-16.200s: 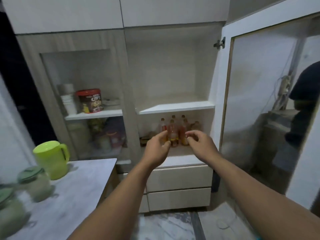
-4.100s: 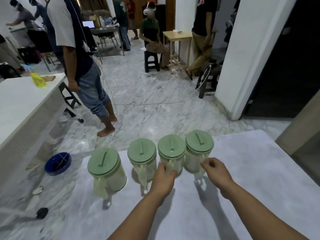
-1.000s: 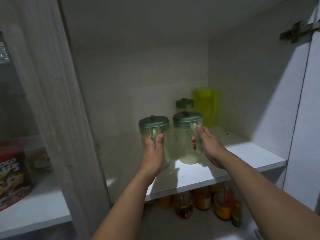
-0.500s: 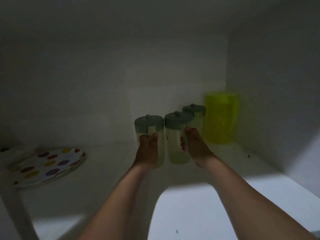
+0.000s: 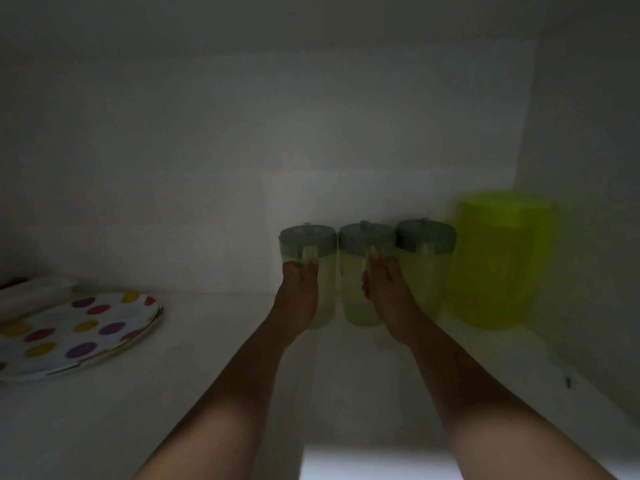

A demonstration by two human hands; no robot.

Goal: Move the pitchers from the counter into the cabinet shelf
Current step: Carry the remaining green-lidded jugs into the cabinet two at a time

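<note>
Three clear pitchers with grey-green lids stand in a row at the back of the dim cabinet shelf (image 5: 221, 393). My left hand (image 5: 298, 299) grips the handle of the left pitcher (image 5: 308, 244). My right hand (image 5: 388, 296) grips the handle of the middle pitcher (image 5: 356, 271). The right pitcher (image 5: 425, 258) stands free, touching the middle one. A larger lime-green pitcher (image 5: 495, 261) stands beside them in the back right corner. Both held pitchers rest on or just above the shelf; I cannot tell which.
A white plate with coloured dots (image 5: 76, 334) lies on the shelf at the left. The cabinet's back wall (image 5: 311, 133) is right behind the pitchers and the right side wall (image 5: 588, 202) is next to the lime pitcher.
Both hands have pushed the two pitchers deeper into the shelf, into line with the third one at the back wall. My head has moved closer.
</note>
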